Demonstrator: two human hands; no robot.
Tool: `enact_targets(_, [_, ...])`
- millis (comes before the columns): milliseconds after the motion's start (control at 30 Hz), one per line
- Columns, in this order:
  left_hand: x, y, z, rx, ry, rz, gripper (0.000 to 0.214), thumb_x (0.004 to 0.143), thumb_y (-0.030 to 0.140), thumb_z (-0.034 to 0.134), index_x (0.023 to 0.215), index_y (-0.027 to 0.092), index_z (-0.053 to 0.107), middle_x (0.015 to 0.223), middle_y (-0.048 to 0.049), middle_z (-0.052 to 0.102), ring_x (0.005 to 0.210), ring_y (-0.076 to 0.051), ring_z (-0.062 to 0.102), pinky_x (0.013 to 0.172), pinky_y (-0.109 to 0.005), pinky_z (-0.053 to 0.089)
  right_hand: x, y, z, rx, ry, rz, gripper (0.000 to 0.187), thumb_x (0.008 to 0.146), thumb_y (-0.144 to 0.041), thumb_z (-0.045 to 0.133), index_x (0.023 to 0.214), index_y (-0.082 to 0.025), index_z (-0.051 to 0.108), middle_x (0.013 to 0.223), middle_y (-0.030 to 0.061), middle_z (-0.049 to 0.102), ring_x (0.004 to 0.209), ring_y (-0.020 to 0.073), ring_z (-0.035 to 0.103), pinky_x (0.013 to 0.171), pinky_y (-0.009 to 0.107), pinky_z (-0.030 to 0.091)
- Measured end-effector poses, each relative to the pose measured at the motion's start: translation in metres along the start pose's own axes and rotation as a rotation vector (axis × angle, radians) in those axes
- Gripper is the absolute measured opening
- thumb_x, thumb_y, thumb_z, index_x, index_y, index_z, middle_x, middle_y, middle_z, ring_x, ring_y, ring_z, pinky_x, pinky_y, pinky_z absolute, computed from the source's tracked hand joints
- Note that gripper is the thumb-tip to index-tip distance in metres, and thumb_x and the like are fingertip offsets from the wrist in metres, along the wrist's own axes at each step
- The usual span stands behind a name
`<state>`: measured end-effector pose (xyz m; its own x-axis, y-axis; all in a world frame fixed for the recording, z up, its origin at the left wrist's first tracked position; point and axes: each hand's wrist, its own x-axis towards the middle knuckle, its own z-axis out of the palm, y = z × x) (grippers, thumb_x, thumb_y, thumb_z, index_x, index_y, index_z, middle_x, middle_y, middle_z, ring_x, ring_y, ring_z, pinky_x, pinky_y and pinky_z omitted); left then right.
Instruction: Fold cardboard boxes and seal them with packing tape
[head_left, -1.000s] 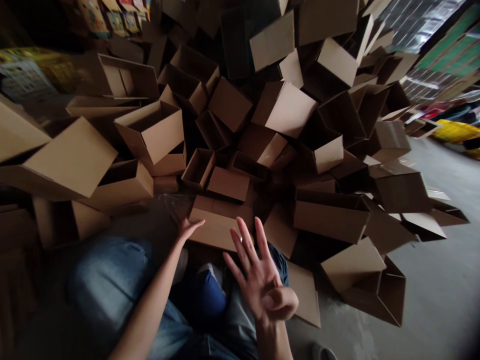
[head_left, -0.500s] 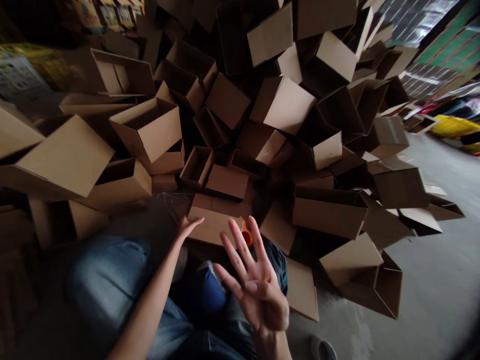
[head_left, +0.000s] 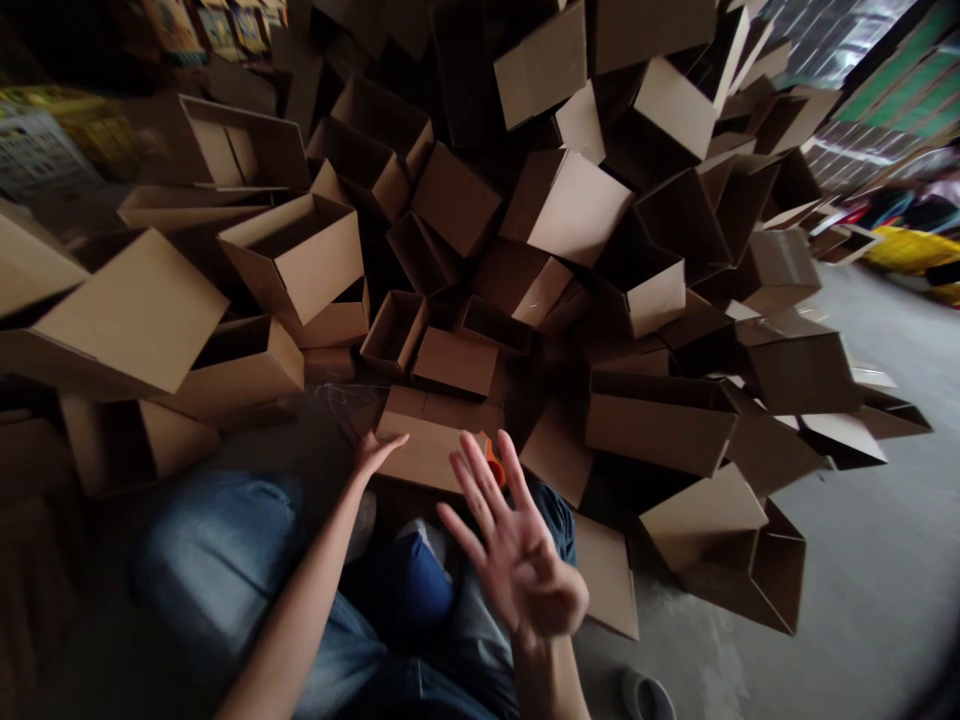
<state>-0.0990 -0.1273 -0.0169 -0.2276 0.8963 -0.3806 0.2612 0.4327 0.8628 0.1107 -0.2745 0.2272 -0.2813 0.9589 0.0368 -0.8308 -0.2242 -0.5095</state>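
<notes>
Resting left hand at left edge of cardboard box, can't tell if gripping; holding right hand up, splayed wide, partly hiding orange thing behind.

I count well over twenty cardboard boxes from here, overlapping too much for me to tally exactly. Singly, I get one orange object, one blue item, one grey rounded thing, one pale crate and one yellow bundle.
</notes>
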Motion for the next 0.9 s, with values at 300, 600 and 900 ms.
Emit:
enact_targets(300, [0.011, -0.015, 0.003, 0.063, 0.068, 0.009, 0.055, 0.063, 0.045, 0.087, 0.105, 0.014, 0.069, 0.105, -0.0147, 0.076, 0.102, -0.031, 0.071, 0.086, -0.036, 0.056, 0.025, 0.015, -0.106, -0.389, 0.434, -0.245, 0.091, 0.061, -0.018, 0.053, 0.148, -0.033, 0.034, 0.157, 0.0029, 0.038, 0.145, 0.0206, 0.034, 0.118, 0.048, 0.031])
enact_targets(600, [0.017, -0.021, -0.001, 0.056, 0.060, 0.024, 0.050, 0.064, 0.042, 0.087, 0.103, 0.016, 0.071, 0.103, -0.0130, 0.076, 0.100, -0.030, 0.072, 0.089, -0.039, 0.057, 0.056, 0.085, -0.265, -0.736, 0.754, 0.077, 0.064, 0.063, -0.059, 0.073, 0.108, -0.014, 0.068, 0.122, 0.0127, 0.067, 0.132, 0.0326, 0.049, 0.115, 0.048, 0.031])
enact_targets(900, [0.022, -0.022, -0.007, 0.014, 0.000, 0.005, 0.053, 0.065, 0.042, 0.086, 0.106, 0.013, 0.070, 0.106, -0.0140, 0.075, 0.103, -0.030, 0.071, 0.092, -0.040, 0.055, 0.049, 0.095, -0.269, -0.796, 0.681, 0.086, 0.088, 0.063, -0.077, 0.066, 0.122, -0.012, 0.065, 0.131, 0.0141, 0.064, 0.131, 0.0339, 0.050, 0.115, 0.046, 0.034])
